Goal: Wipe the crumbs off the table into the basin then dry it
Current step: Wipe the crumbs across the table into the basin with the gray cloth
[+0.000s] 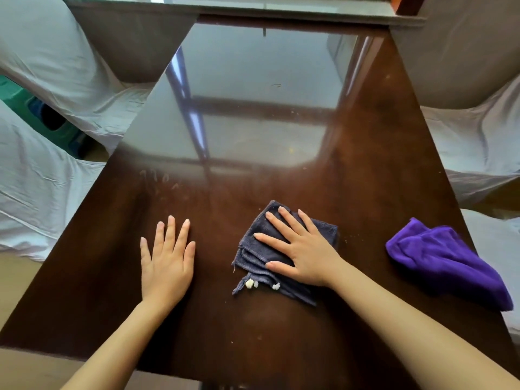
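My right hand [301, 249] lies flat, fingers spread, on the folded grey cloth [261, 249] at lower centre of the table [365, 178]. My left hand [167, 260] rests flat and empty beside it; a purple cloth [444, 260] sits lower right.

Your right hand [305, 250] lies flat, fingers spread, on a folded dark blue-grey cloth [277, 250] on the glossy brown table [365, 164]. A few pale crumbs [250, 283] sit on the cloth's near edge, just beside your thumb. Your left hand [167, 258] rests palm down on bare wood, left of the cloth and apart from it. A crumpled purple cloth [444, 260] lies right of the dark cloth, near the table's right edge.
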